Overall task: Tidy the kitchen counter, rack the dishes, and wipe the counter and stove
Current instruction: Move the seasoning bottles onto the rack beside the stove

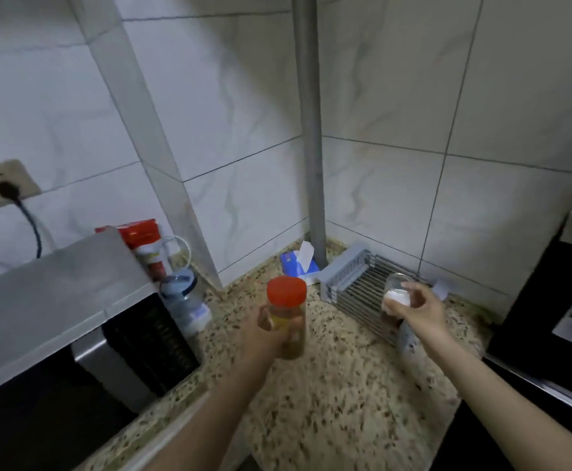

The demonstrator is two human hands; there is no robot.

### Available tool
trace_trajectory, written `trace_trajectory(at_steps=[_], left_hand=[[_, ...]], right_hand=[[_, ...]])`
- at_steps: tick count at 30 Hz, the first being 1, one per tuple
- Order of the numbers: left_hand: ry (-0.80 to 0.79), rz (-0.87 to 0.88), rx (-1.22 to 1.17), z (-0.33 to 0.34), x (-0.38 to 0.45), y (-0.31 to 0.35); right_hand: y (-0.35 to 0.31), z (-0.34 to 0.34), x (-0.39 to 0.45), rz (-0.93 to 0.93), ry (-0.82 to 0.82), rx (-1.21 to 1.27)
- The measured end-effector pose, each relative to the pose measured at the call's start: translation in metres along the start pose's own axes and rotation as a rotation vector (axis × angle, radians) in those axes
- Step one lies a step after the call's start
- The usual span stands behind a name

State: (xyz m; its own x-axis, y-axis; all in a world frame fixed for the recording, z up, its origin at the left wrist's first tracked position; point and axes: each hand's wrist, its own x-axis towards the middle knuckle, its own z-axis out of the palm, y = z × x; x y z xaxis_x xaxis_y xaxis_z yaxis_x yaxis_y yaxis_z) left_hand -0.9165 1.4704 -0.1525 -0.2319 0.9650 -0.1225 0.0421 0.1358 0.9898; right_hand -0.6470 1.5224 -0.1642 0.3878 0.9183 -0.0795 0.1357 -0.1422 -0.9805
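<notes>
The fingers point(271, 326) of the left hand point(264, 338) were curled round the lower body of a jar with a red lid point(286, 316), thumb side toward the camera, holding it upright above the speckled table point(328, 396), its long axis vertical and the lid uppermost. Any label on it was too blurred to read. The right hand point(420, 309) gripped a small clear jar point(396, 294) holding something white, its fingers wrapped round it from the side, over a wire rack point(356, 294) folded near the corner. Behind stood a blue tissue pack point(299, 265), a grey pipe point(311, 130), a water bottle point(184, 300) and a microwave point(56, 300).
</notes>
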Motion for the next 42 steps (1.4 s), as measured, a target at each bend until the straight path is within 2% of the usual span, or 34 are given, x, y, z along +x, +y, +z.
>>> trace_trajectory(at_steps=[3,7,13,16,20,23,27,34,42], left_hand=[[-0.053,0.004,0.052,0.035,0.050,-0.005],[-0.116,-0.002,0.112,0.092,0.109,-0.004],[-0.289,0.132,0.362,0.175,0.170,0.002],[-0.310,0.291,0.453,0.205,0.191,-0.003],[-0.325,0.223,0.488,0.237,0.221,-0.023],[-0.361,0.198,0.534,0.259,0.239,-0.037],[-0.371,0.172,0.543,0.284,0.250,-0.048],[-0.420,0.168,0.565,0.309,0.257,-0.066],[-0.456,0.106,0.481,0.305,0.260,-0.074]], right_hand=[[0.019,0.001,0.048,0.059,0.031,0.006],[0.040,-0.002,0.098,0.083,0.121,-0.233],[0.050,-0.008,0.136,0.014,0.131,-0.337],[0.049,-0.007,0.152,0.052,0.130,-0.469],[0.054,-0.006,0.176,0.086,0.130,-0.674],[0.060,-0.009,0.189,0.117,0.110,-0.741],[0.071,-0.013,0.201,0.004,0.129,-0.884],[0.087,-0.007,0.215,-0.028,0.122,-0.946],[0.103,0.005,0.217,-0.046,0.237,-0.968]])
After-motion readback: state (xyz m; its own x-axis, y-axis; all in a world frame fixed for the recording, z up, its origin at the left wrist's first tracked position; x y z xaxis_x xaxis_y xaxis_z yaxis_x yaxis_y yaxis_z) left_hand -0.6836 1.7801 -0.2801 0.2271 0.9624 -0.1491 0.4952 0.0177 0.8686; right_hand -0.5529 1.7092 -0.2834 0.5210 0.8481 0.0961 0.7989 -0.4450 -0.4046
